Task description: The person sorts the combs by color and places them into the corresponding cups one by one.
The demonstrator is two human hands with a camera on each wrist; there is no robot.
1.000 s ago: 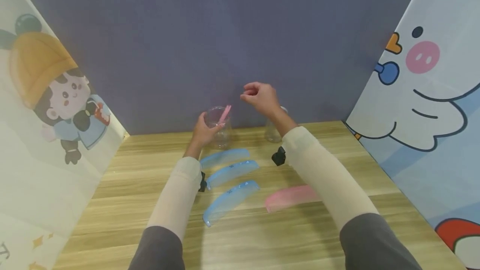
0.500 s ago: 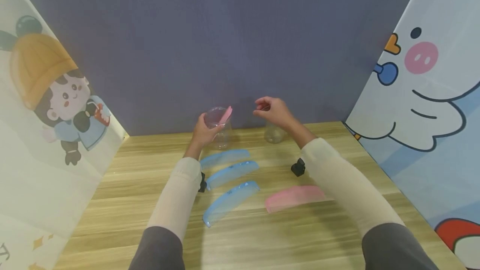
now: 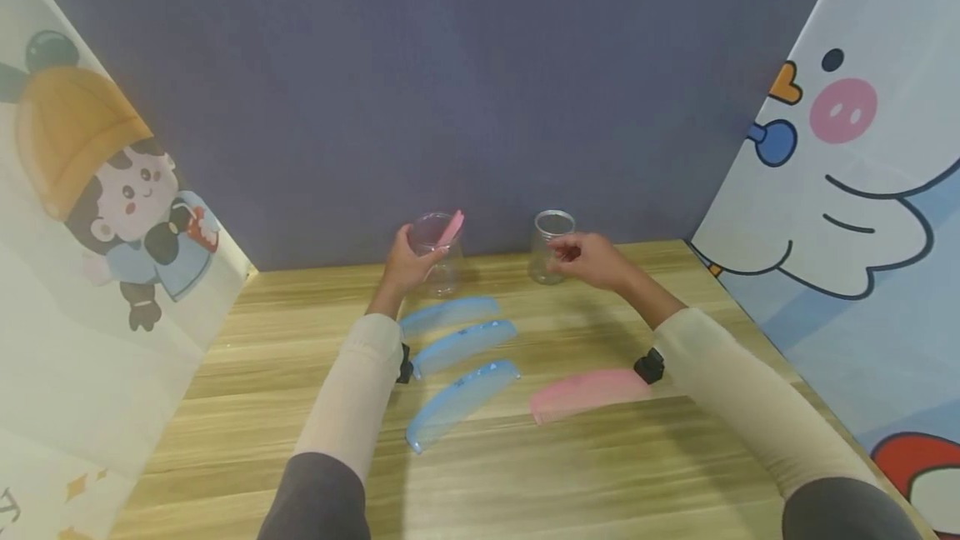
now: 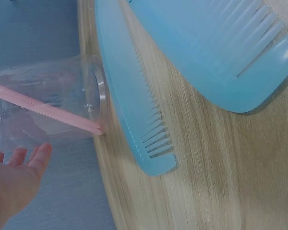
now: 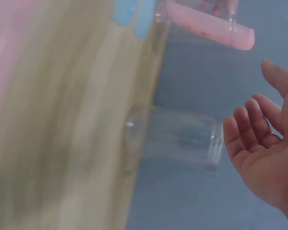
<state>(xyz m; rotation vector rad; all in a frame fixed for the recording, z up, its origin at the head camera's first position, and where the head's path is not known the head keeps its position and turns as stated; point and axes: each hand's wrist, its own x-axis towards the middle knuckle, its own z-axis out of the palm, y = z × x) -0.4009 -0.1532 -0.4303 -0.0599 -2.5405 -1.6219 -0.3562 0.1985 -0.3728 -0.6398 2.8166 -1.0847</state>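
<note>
A clear jar (image 3: 444,280) stands near the table's back edge, and my left hand (image 3: 407,263) grips its side with the thumb in front. Inside it leans a pink comb (image 3: 452,228), one end poking above the rim; the left wrist view shows this comb (image 4: 53,113) lying slantwise through the jar. My right hand (image 3: 592,260) holds nothing, its fingers loosely bent. It overlaps the right side of a second clear jar (image 3: 543,262) in the head view. From the right wrist, that jar (image 5: 177,139) shows nothing inside, and the right hand (image 5: 261,158) is near its mouth.
Three blue combs, the nearest one (image 3: 461,402) among them, lie one behind another in front of the left jar. Another pink comb (image 3: 588,394) rests on the wooden table (image 3: 525,482) to their right. A dark panel (image 3: 480,90) rises behind the jars.
My right hand has come down and to the right, from above and between the jars to beside the right jar, whose rim now shows. The left hand and its jar stay put.
</note>
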